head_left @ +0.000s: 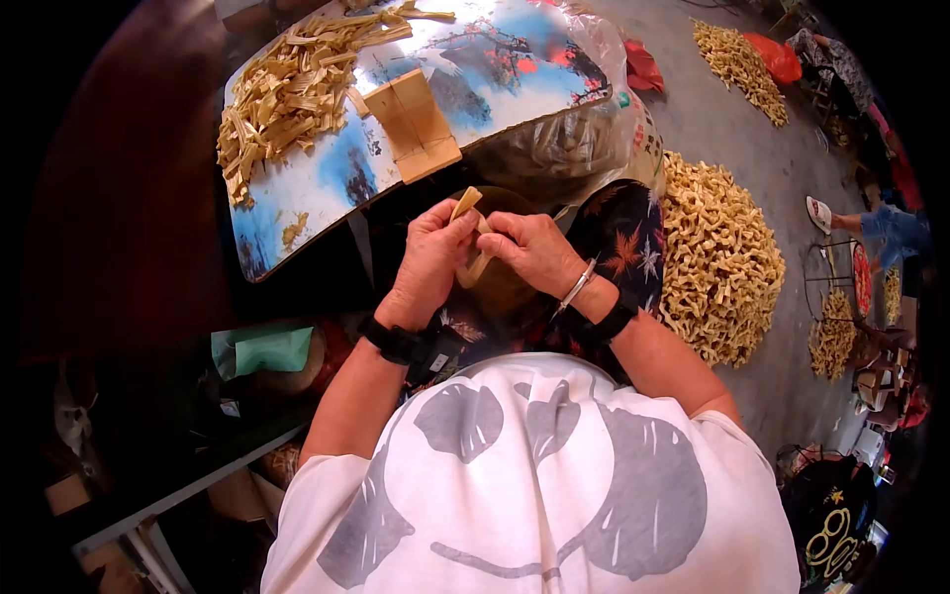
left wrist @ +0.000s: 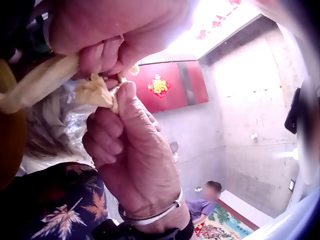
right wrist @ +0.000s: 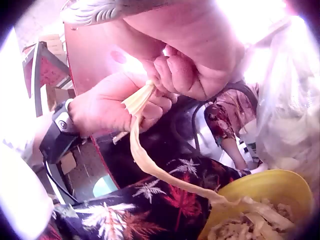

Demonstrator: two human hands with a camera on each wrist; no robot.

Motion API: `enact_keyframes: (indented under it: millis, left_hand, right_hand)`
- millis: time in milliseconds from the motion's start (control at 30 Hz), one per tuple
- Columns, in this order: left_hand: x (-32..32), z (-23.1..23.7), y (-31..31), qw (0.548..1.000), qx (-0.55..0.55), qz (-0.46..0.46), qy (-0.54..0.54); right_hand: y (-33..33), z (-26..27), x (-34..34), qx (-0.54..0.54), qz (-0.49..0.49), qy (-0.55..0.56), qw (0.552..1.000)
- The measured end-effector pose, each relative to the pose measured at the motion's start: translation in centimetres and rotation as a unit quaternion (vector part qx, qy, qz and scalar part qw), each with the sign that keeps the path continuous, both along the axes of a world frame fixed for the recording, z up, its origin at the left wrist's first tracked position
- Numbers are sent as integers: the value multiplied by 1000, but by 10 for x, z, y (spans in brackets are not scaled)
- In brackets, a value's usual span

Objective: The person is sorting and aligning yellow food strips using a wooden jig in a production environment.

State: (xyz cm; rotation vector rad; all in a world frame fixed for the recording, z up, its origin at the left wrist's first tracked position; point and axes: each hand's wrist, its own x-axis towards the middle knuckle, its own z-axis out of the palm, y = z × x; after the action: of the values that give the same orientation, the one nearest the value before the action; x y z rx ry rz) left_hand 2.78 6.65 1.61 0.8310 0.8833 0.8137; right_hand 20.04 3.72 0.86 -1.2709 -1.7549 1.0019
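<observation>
Both hands meet over the lap, working one pale yellow, flat, fibrous strip (head_left: 466, 203). My left hand (head_left: 432, 259) grips it, with a flared end sticking up past the thumb. Close beside it, my right hand (head_left: 539, 252), with a bracelet on its wrist, pinches the strip between thumb and curled fingers. Seen from the left wrist, a bunched part of the strip (left wrist: 95, 92) sits at the right thumb tip. A long tail of the strip (right wrist: 150, 165) hangs in the right wrist view down to a yellow tub (right wrist: 295, 182) holding small pale pieces. Fingers partly hide the middle of the strip.
A painted table (head_left: 336, 203) ahead bears a heap of loose strips (head_left: 287, 89) and a small wooden stand (head_left: 411, 124). On the floor at right lies a big pile of knotted pieces (head_left: 717, 262). A clear plastic bag (head_left: 574, 144) stands beside the table.
</observation>
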Motion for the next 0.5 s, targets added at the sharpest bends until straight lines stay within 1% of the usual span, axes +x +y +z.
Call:
enact_keyframes:
  millis: [67, 133, 167, 200, 233, 267, 300, 333, 367, 400, 433, 500]
  left_hand:
    - [0, -9, -1, 1000, -8, 14, 25]
    - [1, -13, -2, 997, -17, 30, 71]
    - [-3, -18, -5, 995, 21, 31, 89]
    - [-7, -26, -9, 992, 61, 28, 104]
    - [-5, -28, -12, 988, 109, 18, 110]
    - [-4, -30, -14, 987, 106, 10, 124]
    - [-1, -25, -20, 983, 99, -4, 152]
    - [1, -53, -20, 988, 118, 12, 95]
    - [1, -67, -27, 976, 168, 39, 132]
    - [1, -63, -30, 970, 186, 17, 152]
    - [6, -49, -28, 976, 153, 8, 155]
    - [0, -66, -31, 963, 151, 44, 217]
  right_hand:
    - [4, -21, 3, -11, -4, -5, 1000]
    - [8, -44, 0, 15, -43, -81, 996]
    - [12, -55, -1, 29, -65, -119, 990]
    - [13, -59, -4, 17, -65, -129, 989]
    - [14, -54, -6, 14, -50, -100, 994]
    - [15, -50, -11, 11, -27, -52, 998]
    - [8, -42, -16, 53, -42, -36, 997]
    - [1, -35, -22, 21, -72, -59, 995]
    - [1, -58, -30, 132, -75, -68, 986]
    - [1, -82, -37, 243, -87, -85, 962]
    - [-5, -55, -36, 154, -165, 16, 974]
    - [-12, -46, -32, 155, -189, -2, 970]
